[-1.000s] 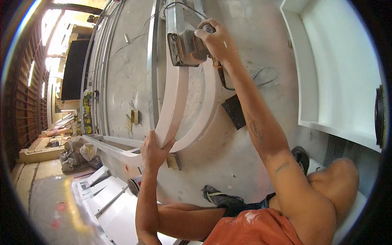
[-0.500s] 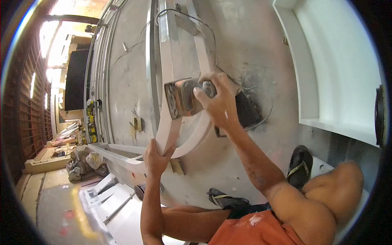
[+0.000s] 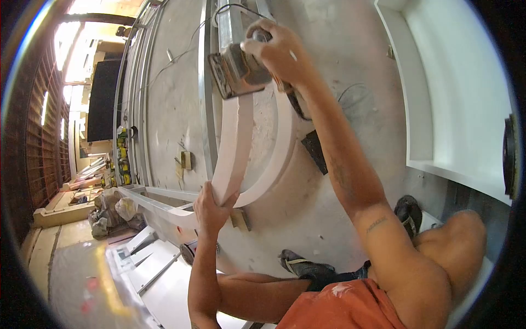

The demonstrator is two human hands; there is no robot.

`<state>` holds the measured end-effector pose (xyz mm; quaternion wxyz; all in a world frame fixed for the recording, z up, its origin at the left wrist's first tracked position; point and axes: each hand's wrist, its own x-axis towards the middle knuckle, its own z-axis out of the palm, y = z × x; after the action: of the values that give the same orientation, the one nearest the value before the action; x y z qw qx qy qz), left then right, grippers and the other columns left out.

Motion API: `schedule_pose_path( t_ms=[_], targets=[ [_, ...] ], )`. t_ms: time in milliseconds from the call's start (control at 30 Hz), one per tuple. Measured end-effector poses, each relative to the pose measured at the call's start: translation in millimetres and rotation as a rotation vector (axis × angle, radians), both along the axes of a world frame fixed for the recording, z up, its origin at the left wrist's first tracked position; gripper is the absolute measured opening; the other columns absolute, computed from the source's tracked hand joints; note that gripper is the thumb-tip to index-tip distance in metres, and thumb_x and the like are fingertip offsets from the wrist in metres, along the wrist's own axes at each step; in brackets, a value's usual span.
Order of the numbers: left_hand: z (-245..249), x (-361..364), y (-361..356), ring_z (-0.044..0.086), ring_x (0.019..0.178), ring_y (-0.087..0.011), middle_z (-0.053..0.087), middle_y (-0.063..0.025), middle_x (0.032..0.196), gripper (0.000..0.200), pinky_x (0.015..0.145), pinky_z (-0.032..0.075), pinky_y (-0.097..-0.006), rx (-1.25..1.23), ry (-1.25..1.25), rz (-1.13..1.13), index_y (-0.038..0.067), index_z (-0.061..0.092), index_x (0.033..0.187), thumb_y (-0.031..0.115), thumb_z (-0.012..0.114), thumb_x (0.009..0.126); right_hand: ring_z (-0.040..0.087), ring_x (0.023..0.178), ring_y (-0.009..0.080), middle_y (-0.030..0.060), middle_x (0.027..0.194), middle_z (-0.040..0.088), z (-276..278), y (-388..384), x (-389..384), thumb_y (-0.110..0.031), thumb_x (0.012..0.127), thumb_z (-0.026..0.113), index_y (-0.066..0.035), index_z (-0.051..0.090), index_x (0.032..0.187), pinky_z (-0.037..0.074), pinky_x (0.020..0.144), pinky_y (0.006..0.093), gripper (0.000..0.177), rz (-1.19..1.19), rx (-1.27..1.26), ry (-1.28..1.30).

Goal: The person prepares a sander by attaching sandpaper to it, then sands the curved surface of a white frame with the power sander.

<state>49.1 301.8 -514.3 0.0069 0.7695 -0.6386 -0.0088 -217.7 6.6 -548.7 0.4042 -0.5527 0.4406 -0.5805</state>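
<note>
My right hand is closed round the grip of a dusty orange-and-black power sander. The sander's flat base lies against the upper stretch of a white curved frame piece, and its cord trails by my forearm. Lower down, my left hand is wrapped round the same curved piece, thumb on the near side. A second white curved strip bends alongside to the right and meets the frame near my left hand.
Long metal bars run along the dusty grey floor at left. A black flat piece lies right of the frame, and a small wooden block sits under it. A white open box stands at right. Crumpled bags lie at left.
My right hand has moved the sander up along the curved piece, away from my body. More of the curved surface and the black flat piece now shows. My left hand has stayed in place.
</note>
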Motion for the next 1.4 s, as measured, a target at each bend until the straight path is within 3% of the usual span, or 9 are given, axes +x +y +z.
schedule_pose_path(
  t_ms=[100, 167, 200, 300, 367, 567, 900, 1333, 1400],
  targets=[
    [-1, 1, 0, 0.068, 0.083, -0.0468, 0.069, -0.0233, 0.088, 0.061, 0.073, 0.052, -0.0540, 0.001, 0.032, 0.001, 0.001, 0.060, 0.109, 0.043, 0.090, 0.077, 0.065, 0.091, 0.0260, 0.0159, 0.099, 0.069, -5, -38, 2, -0.036, 0.086, 0.072, -0.004, 0.071, 0.108, 0.052, 0.083, 0.0404, 0.038, 0.007, 0.024, -0.003],
    [-1, 2, 0, 0.069, 0.083, -0.0468, 0.069, -0.0235, 0.088, 0.061, 0.073, 0.052, -0.0540, -0.006, 0.035, -0.006, 0.001, 0.060, 0.110, 0.043, 0.090, 0.077, 0.071, 0.105, 0.0435, 0.0259, 0.116, 0.074, -9, -59, 6, -0.038, 0.080, 0.072, -0.007, 0.074, 0.118, 0.056, 0.093, 0.0490, 0.049, -0.053, 0.061, -0.010],
    [-2, 3, 1, 0.069, 0.084, -0.0468, 0.069, -0.0237, 0.088, 0.062, 0.073, 0.052, -0.0539, -0.010, 0.041, -0.011, 0.001, 0.059, 0.111, 0.043, 0.090, 0.077, 0.071, 0.105, 0.0435, 0.0259, 0.116, 0.074, -10, -64, 7, -0.038, 0.080, 0.072, -0.007, 0.074, 0.118, 0.056, 0.093, 0.0490, 0.049, -0.054, 0.059, -0.011],
    [-3, 4, 2, 0.069, 0.084, -0.0472, 0.070, -0.0245, 0.088, 0.062, 0.074, 0.052, -0.0546, -0.011, 0.034, -0.008, 0.001, 0.059, 0.110, 0.044, 0.089, 0.078, 0.072, 0.103, 0.0398, 0.0238, 0.113, 0.075, -12, -66, 5, -0.039, 0.080, 0.073, -0.007, 0.073, 0.118, 0.056, 0.091, 0.0475, 0.050, -0.019, 0.182, -0.130],
    [-4, 6, 3, 0.069, 0.084, -0.0476, 0.070, -0.0249, 0.088, 0.061, 0.074, 0.052, -0.0551, -0.031, 0.034, -0.005, 0.000, 0.059, 0.109, 0.044, 0.089, 0.078, 0.066, 0.094, 0.0278, 0.0173, 0.103, 0.071, -9, -35, -5, -0.039, 0.084, 0.072, -0.005, 0.070, 0.110, 0.052, 0.088, 0.0400, 0.043, 0.025, 0.219, -0.106],
    [4, -3, -1, 0.070, 0.087, -0.0500, 0.071, -0.0286, 0.092, 0.063, 0.075, 0.053, -0.0553, 0.009, 0.046, 0.013, -0.003, 0.061, 0.110, 0.045, 0.089, 0.079, 0.070, 0.093, 0.0348, 0.0211, 0.103, 0.072, -12, 78, -7, -0.035, 0.085, 0.074, -0.009, 0.072, 0.110, 0.055, 0.084, 0.0440, 0.036, -0.035, 0.180, -0.116],
    [2, -3, -2, 0.068, 0.081, -0.0499, 0.070, -0.0258, 0.088, 0.060, 0.071, 0.052, -0.0555, -0.025, 0.074, -0.013, -0.001, 0.059, 0.105, 0.043, 0.089, 0.078, 0.059, 0.095, 0.0235, 0.0110, 0.104, 0.058, -21, 219, 36, -0.018, 0.089, 0.074, -0.006, 0.066, 0.110, 0.049, 0.090, 0.0381, 0.025, -0.181, 0.329, -0.235],
    [4, -5, -1, 0.069, 0.094, -0.0530, 0.071, -0.0314, 0.097, 0.067, 0.080, 0.053, -0.0545, 0.052, 0.043, 0.051, -0.006, 0.061, 0.115, 0.041, 0.091, 0.078, 0.065, 0.089, 0.0321, 0.0176, 0.096, 0.064, -22, 95, -1, -0.028, 0.088, 0.073, -0.005, 0.069, 0.109, 0.051, 0.083, 0.0424, 0.031, -0.044, 0.295, -0.213],
    [1, -3, 0, 0.067, 0.085, -0.0479, 0.068, -0.0241, 0.090, 0.061, 0.076, 0.050, -0.0558, 0.004, 0.001, 0.023, 0.000, 0.058, 0.107, 0.044, 0.089, 0.078, 0.067, 0.089, 0.0343, 0.0204, 0.098, 0.068, -28, 73, -1, -0.029, 0.086, 0.073, -0.005, 0.071, 0.108, 0.052, 0.084, 0.0426, 0.033, -0.058, 0.304, -0.217]
  ],
)
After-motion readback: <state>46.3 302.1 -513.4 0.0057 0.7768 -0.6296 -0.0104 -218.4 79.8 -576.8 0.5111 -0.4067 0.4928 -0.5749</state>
